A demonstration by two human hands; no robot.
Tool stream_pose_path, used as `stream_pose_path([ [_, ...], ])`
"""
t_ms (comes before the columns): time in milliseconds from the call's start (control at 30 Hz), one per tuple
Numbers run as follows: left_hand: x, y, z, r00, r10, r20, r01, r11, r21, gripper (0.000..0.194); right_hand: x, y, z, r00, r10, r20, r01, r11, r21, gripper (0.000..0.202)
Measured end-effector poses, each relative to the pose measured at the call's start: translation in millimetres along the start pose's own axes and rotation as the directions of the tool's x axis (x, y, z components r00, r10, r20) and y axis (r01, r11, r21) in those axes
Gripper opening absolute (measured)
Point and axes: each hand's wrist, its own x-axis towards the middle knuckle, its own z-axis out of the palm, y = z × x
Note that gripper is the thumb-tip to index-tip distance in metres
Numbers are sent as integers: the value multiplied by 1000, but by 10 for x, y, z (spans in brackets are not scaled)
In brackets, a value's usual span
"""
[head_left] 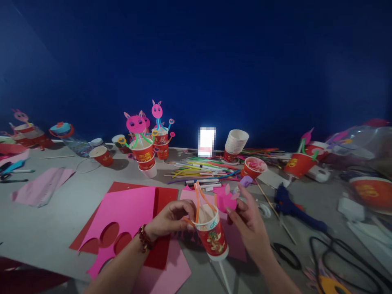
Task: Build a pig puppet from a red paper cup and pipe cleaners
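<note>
A red paper cup (214, 241) with a gold printed figure tilts in front of me, a white stick (225, 275) reaching out from its base. Orange pipe cleaners (197, 200) rise out of the cup and bend over its rim. My left hand (174, 216) is closed at the cup's left rim, where a bit of orange pipe cleaner shows by the fingertips. Between the fingers of my right hand (246, 216) is a pink paper animal head (226, 200) with small ears, held just right of the rim. A purple piece (245, 182) shows near its index finger.
Pink and red paper sheets (131, 204) with round cut-outs lie at left. Finished cup figures (143, 153) stand behind. Pipe cleaners and markers (199, 169) lie at the back middle. A blue glue gun (294, 206), its black cord (333, 249) and scissors (286, 254) occupy the right.
</note>
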Motion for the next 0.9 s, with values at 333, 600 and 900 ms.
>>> stream_pose_path([
  [333, -17, -2, 7, 999, -27, 32, 27, 1000, 0, 22, -12, 33, -16, 1000, 1, 7, 0, 1000, -20, 68],
  [600, -11, 18, 17, 999, -45, 23, 45, 999, 1, 23, -10, -11, -15, 1000, 19, 7, -18, 999, -31, 66],
  [900, -1, 33, 27, 998, -54, 9, 55, 998, -7, 26, -11, 1, -14, 999, 29, 24, -29, 999, -20, 65],
])
